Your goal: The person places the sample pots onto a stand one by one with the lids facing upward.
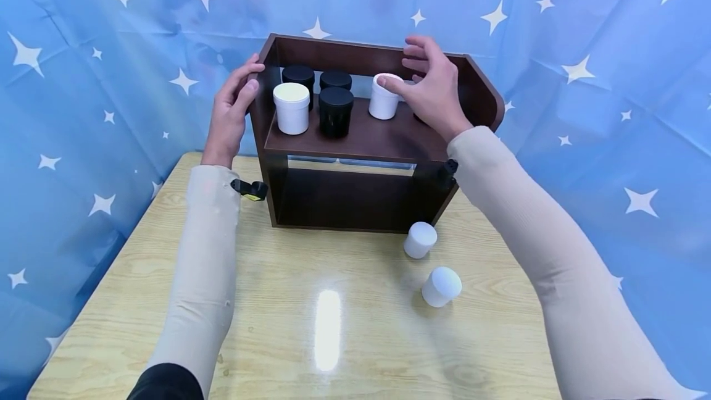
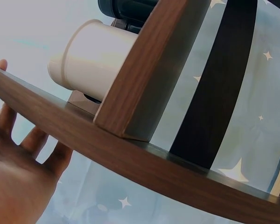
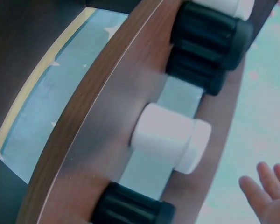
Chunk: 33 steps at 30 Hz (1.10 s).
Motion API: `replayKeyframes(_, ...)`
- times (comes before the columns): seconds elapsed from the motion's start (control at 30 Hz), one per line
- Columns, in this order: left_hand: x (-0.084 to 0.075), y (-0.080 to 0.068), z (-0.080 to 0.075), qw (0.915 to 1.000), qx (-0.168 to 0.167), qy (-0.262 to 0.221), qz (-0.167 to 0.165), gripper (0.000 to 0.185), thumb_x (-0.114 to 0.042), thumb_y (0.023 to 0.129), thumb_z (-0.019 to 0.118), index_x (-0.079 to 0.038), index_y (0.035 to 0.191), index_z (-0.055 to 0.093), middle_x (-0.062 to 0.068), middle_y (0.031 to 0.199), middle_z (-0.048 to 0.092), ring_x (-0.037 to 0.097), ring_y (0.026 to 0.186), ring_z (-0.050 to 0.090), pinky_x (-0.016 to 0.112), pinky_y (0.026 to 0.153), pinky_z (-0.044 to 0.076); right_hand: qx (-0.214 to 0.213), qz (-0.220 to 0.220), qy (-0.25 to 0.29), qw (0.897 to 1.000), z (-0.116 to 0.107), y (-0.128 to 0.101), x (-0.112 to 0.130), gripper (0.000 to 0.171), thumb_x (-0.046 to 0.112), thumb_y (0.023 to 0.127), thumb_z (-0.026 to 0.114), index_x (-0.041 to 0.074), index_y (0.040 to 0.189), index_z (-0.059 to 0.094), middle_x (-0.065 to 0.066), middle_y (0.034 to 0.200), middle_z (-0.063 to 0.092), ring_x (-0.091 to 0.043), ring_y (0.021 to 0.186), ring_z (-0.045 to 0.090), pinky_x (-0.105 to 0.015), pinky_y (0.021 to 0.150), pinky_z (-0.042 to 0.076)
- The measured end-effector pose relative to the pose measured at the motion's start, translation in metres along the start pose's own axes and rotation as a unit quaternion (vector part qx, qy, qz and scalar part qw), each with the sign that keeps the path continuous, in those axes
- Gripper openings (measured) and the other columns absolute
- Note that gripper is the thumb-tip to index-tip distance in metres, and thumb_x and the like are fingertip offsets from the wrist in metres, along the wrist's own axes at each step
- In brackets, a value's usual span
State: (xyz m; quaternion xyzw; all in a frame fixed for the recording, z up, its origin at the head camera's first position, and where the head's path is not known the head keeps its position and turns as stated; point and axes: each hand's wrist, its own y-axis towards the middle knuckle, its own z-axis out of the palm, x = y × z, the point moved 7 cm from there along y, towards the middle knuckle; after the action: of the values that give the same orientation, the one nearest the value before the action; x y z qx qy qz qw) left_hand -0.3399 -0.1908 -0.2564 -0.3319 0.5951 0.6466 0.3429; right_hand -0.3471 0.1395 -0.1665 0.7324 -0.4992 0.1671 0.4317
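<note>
Now shelving: right hand open, thumb at the white jar just left of it, left hand flat on the shelf side; next, likely a floor jar.

Jars crowd the shelf's back and left: a cream-lidded jar, three black jars, a white jar mid-back. Its front edge stays bare. On the table, two white jars stand near the right edge.

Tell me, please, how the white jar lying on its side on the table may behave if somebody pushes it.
The white jar looks round and lies on its side, so it would probably roll. The wooden table looks glossy, so little may slow it. It seems small plastic, likely light.
</note>
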Motion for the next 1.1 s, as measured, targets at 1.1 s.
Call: replayKeyframes(1.1, -0.015, -0.007, 0.006, 0.9999, -0.005, 0.009, 0.000, 0.040, -0.025, 0.102, 0.052, -0.011, 0.139, 0.058, -0.007, 0.161, 0.040, 0.010, 0.152, 0.033, 0.041, 0.127, 0.026, 0.242, -0.135, 0.050, 0.960, -0.002, -0.107, 0.003, 0.071, 0.008, 0.077, 0.086, 0.010, 0.140, 0.053, -0.010, 0.134, 0.064, -0.017, 0.116, 0.067, -0.029, 0.104, 0.054)
